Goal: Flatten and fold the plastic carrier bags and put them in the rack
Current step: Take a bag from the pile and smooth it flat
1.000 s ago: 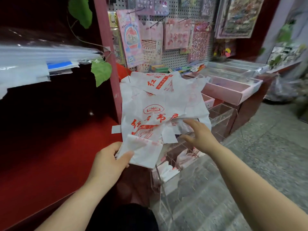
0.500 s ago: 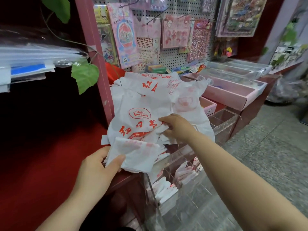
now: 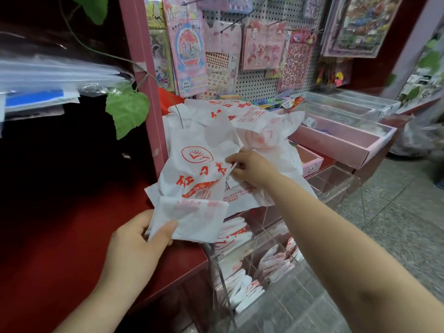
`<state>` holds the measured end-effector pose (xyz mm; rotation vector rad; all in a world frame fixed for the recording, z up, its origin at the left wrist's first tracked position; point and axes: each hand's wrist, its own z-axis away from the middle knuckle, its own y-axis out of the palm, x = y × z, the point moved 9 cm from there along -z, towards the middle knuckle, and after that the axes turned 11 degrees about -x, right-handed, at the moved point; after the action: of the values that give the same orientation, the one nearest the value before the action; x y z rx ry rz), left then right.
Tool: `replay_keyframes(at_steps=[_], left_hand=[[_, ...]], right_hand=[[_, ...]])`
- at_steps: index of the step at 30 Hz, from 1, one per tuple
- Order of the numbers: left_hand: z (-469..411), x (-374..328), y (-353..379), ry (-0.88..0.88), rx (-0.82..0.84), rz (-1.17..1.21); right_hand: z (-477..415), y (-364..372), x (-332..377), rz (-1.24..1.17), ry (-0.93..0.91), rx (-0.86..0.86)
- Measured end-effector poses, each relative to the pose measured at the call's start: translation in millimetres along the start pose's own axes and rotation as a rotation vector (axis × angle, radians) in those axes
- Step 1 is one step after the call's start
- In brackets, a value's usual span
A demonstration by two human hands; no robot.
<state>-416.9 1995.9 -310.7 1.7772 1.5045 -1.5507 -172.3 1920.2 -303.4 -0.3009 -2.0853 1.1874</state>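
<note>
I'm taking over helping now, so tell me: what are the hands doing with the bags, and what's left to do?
The left hand grips one folded bag, thumb on top, over the edge of the red counter.
The right hand pinches an edge of the top loose bag in the crumpled pile on the counter.
Done: other folded bags already sit in compartments of the clear rack below.
Left: put the held bag in the rack, then flatten, fold and rack the pile. I cannot tell how many bags it holds.
</note>
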Motion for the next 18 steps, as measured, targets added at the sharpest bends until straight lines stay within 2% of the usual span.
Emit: replay_keyframes(at_steps=[6, 9, 13, 18], left_hand=[[3.7, -13.6, 10.8, 0.010, 0.024, 0.053], [7.4, -16.3, 17.1, 0.011, 0.020, 0.074], [12.6, -22.4, 28.9, 0.040, 0.028, 0.107], [20.9, -25.2, 40.6, 0.064, 0.029, 0.079]], right_hand=[[18.4, -39.7, -11.4, -0.073, 0.019, -0.177], [51.4, -57.3, -26.4, -0.056, 0.023, -0.130], [98.2, -46.0, -58.4, 0.149, -0.002, 0.054], [108.4, -43.1, -86.6, -0.012, 0.235, -0.027]])
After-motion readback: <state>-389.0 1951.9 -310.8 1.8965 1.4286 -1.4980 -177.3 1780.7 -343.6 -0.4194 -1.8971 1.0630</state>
